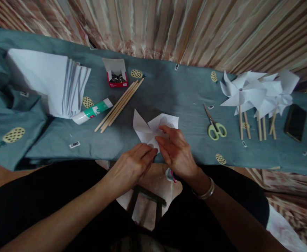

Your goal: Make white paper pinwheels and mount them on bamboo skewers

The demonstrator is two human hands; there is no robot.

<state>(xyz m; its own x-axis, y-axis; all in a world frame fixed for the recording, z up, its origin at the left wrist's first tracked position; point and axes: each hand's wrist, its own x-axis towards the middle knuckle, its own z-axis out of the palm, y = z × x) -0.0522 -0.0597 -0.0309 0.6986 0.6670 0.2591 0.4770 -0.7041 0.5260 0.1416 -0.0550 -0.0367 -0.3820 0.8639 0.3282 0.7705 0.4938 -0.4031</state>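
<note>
White pinwheel paper (162, 120) worked at the tablecloth's (189, 101) near edge.
I read the left hand (134, 161) as pinching its near corner; right hand (178, 150) has thumb and forefinger slightly apart over the middle, grip unclear. Best, I judge: curve points inward uncreased. Elbow room lies rightward, short of the green-handled scissors (212, 123); wooden dowels (123, 105) bound the left.

The left forearm (77, 210) and right forearm (229, 210) are extended forward and angled inward. The left hand (139, 159) is held palm down, its fingers bent and bunched. Just beside it, the right hand (178, 152) is reached slightly farther forward, thumb and forefinger parted.
</note>
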